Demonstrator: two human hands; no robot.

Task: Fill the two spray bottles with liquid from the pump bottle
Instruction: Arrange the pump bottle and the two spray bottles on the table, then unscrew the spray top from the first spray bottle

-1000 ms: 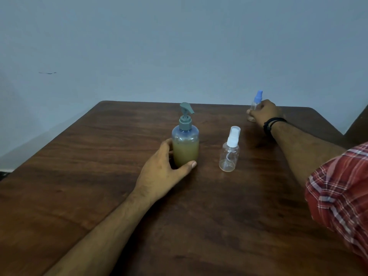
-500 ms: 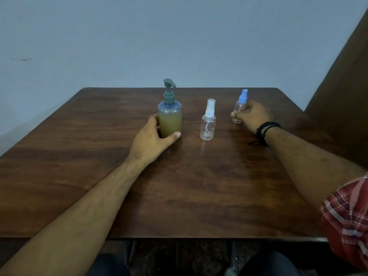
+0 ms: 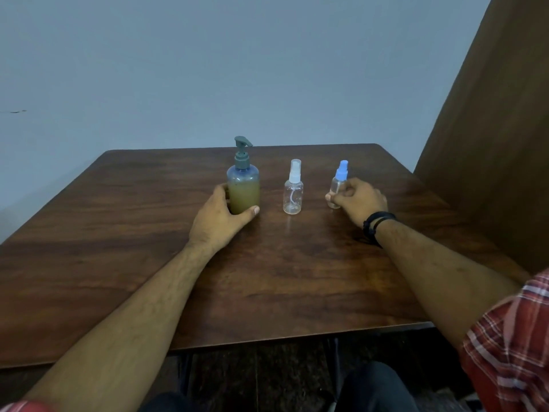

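The pump bottle (image 3: pixel 243 185) stands upright on the wooden table (image 3: pixel 118 233), about half full of yellow-green liquid, with a grey-green pump head. My left hand (image 3: pixel 221 218) grips its lower body, thumb across the front. To its right stands a clear spray bottle with a white cap (image 3: pixel 293 190), untouched. Further right is a smaller clear spray bottle with a blue cap (image 3: pixel 338 181), upright on the table. My right hand (image 3: pixel 358 200) holds its lower part, fingers curled round it and hiding most of its body.
A brown wooden panel (image 3: pixel 490 144) rises along the table's right side. A pale wall stands behind the table's far edge. My knees show below the near table edge.
The view has pulled back and tilted down. My right hand has brought the blue-capped bottle nearer, in line with the other bottles. My left hand stays on the pump bottle.
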